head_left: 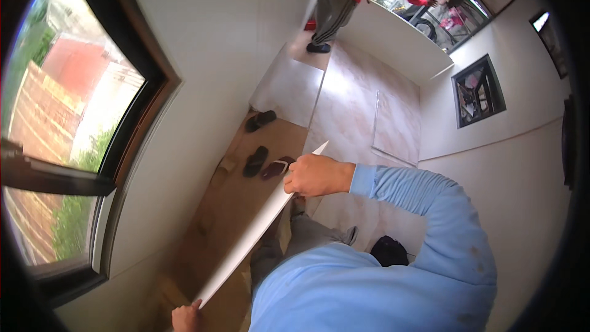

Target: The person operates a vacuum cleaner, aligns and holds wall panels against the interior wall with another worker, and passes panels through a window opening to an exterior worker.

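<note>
A blue shirt [369,289] is showing nearest. The left hand [185,318] and right hand [319,175] grips are holding a white panel [258,229] near its ends, above brown floor [212,230]; sandals [255,161] could be causing a stumble.

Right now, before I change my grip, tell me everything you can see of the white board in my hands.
The white board is long, straight and plain, and shows as a narrow strip, tapering to a point at its far end. It looks stiff and smooth; what it is made of I cannot tell. It slants across the view above the brown floor. The right hand grips it near the far end; the left hand holds the near end, at the picture's lower edge.
</note>
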Action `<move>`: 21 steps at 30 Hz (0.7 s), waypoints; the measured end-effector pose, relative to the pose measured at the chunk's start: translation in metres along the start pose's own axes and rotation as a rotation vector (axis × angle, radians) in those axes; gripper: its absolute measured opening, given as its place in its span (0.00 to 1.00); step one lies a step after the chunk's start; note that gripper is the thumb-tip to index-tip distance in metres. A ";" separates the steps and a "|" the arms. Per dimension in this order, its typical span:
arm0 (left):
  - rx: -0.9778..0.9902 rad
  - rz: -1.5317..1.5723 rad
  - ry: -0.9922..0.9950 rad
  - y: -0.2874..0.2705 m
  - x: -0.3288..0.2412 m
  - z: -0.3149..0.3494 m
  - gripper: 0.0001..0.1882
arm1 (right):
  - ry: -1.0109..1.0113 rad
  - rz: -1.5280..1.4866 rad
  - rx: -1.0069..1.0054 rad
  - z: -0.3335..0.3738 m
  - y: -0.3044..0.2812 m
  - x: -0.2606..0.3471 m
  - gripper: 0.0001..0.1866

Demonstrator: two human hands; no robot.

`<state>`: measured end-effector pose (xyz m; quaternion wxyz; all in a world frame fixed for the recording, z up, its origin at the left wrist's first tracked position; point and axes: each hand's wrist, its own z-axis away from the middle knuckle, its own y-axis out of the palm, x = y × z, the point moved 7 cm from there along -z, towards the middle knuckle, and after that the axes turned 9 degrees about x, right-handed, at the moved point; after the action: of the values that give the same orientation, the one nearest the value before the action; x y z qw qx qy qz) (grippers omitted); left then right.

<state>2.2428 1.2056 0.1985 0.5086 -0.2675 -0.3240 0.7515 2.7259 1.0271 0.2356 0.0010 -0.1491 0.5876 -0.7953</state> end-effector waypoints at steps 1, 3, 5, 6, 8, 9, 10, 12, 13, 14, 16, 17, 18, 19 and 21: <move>-0.017 0.048 0.030 -0.010 -0.016 -0.011 0.16 | 0.018 0.001 -0.012 0.019 0.003 -0.013 0.04; -0.011 -0.024 0.042 -0.029 -0.049 -0.038 0.15 | 0.077 0.033 0.031 0.054 0.010 -0.040 0.04; 0.016 -0.033 0.099 -0.044 -0.079 -0.061 0.16 | 0.117 0.006 0.005 0.088 0.010 -0.063 0.03; -0.048 -0.029 0.114 -0.060 -0.096 -0.070 0.11 | 0.139 -0.024 -0.011 0.106 0.010 -0.074 0.03; -0.046 -0.093 0.125 -0.075 -0.125 -0.090 0.07 | 0.165 -0.049 -0.040 0.134 0.010 -0.096 0.04; -0.040 -0.143 0.120 -0.082 -0.138 -0.099 0.06 | 0.171 -0.075 -0.062 0.147 0.011 -0.106 0.06; -0.045 -0.155 0.132 -0.088 -0.151 -0.108 0.06 | 0.187 -0.075 -0.069 0.159 0.013 -0.116 0.06; -0.082 -0.195 0.166 -0.101 -0.170 -0.126 0.09 | 0.223 -0.050 -0.058 0.180 0.023 -0.136 0.06; -0.084 -0.209 0.175 -0.105 -0.177 -0.134 0.09 | 0.236 -0.052 -0.068 0.189 0.027 -0.145 0.06; -0.082 -0.210 0.186 -0.107 -0.186 -0.141 0.09 | 0.234 -0.072 -0.096 0.198 0.027 -0.154 0.05; -0.075 -0.219 0.198 -0.108 -0.197 -0.156 0.08 | 0.236 -0.097 -0.131 0.214 0.030 -0.170 0.05; -0.084 -0.219 0.226 -0.108 -0.202 -0.159 0.08 | 0.266 -0.100 -0.134 0.219 0.030 -0.178 0.05; -0.090 -0.218 0.253 -0.108 -0.206 -0.161 0.08 | 0.296 -0.106 -0.136 0.223 0.030 -0.185 0.05; -0.077 -0.224 0.248 -0.106 -0.209 -0.168 0.08 | 0.291 -0.119 -0.142 0.227 0.029 -0.193 0.05; 0.052 -0.027 0.102 -0.115 -0.211 -0.183 0.08 | 0.297 -0.095 -0.141 0.233 0.025 -0.205 0.05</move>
<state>2.5169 1.0783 0.1828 0.5414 -0.2878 -0.2815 0.7381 2.9729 0.8373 0.2253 -0.1339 -0.0574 0.6279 -0.7645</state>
